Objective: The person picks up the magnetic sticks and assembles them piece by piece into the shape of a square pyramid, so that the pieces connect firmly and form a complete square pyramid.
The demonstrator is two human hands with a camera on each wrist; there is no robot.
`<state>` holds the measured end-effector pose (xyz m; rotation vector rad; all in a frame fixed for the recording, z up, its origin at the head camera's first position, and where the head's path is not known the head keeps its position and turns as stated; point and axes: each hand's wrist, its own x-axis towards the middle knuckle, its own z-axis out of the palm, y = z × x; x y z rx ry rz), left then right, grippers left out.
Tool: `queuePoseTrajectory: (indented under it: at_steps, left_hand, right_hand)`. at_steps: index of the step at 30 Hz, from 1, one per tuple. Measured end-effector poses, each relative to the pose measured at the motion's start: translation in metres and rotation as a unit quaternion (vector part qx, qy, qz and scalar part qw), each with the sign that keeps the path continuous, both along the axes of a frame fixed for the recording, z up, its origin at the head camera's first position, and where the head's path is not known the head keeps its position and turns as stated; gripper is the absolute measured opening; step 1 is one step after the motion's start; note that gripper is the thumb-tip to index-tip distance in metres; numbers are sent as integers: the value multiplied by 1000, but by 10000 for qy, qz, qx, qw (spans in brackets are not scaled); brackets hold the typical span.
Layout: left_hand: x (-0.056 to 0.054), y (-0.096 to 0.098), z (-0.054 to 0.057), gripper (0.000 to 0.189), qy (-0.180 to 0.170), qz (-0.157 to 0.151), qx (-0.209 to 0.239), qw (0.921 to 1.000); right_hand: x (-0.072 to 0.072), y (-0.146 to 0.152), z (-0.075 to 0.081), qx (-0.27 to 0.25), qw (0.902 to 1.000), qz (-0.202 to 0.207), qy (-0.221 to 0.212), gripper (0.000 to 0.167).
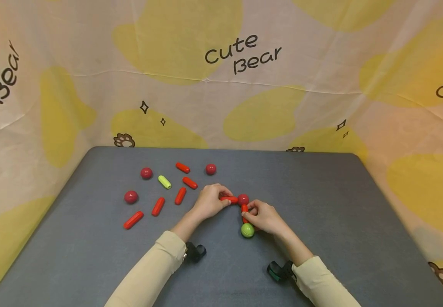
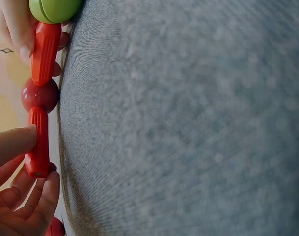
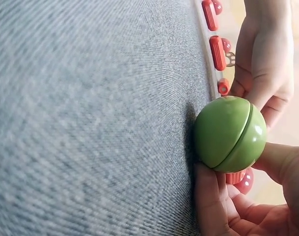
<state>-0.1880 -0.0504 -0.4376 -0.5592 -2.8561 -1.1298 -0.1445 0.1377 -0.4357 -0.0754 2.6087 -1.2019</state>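
In the head view my left hand [image 1: 209, 201] pinches a red rod [image 1: 231, 199] between thumb and fingers. That rod's right end meets a dark red ball [image 1: 243, 199]. A second red rod [image 1: 245, 212] runs from the ball toward me, and my right hand [image 1: 266, 218] pinches it. At its near end sits a green ball [image 1: 247, 230] with a groove round it. The left wrist view shows the chain in line: green ball [image 2: 55, 9], rod [image 2: 46, 54], red ball [image 2: 40, 95], rod [image 2: 39, 142]. In the right wrist view the green ball [image 3: 229, 135] hides most of its rod.
Several loose red rods [image 1: 133, 220] lie on the left of the grey table [image 1: 340, 204]. Among them are a yellow-green rod [image 1: 164, 182] and three dark red balls [image 1: 131, 197]. A printed curtain [image 1: 191, 51] stands behind the table and along its sides.
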Motion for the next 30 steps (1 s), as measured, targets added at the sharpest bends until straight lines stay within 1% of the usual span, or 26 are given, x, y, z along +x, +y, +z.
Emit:
queuePoseTrajectory:
  at_steps: [4,7,10,13,16,19,25,30]
  left_hand:
    - [0,0,-1,10,32,4,2,10000]
    - [0,1,-1,10,58,5,16,10000]
    - [1,1,-1,11,55,0,8,10000]
    - [1,1,0,11,44,-9,-8,10000]
    - [1,1,0,11,50,-35,-9,10000]
    - [1,1,1,11,42,-66,-26,10000]
    - [0,3,2,11,-31,-58,-41,10000]
    - [0,3,0,11,15,-76,-66,9999]
  right_hand:
    - [-1,0,1,-134,9998,-89,-144,21]
    - [-3,2,2,-301,9987,-260,-309,23]
    - [-6,3,4,-472,9971,-450,-393,30]
    - [-9,2,5,-552,9964,-518,-395,39]
    - [-12,1,5,-585,9961,-501,-440,45]
    - [-16,-1,5,-548,9962,-478,-489,46]
    - [-22,-3,3,-406,9972,-398,-482,44]
    - [-24,-5,3,-294,9983,-338,-383,40]
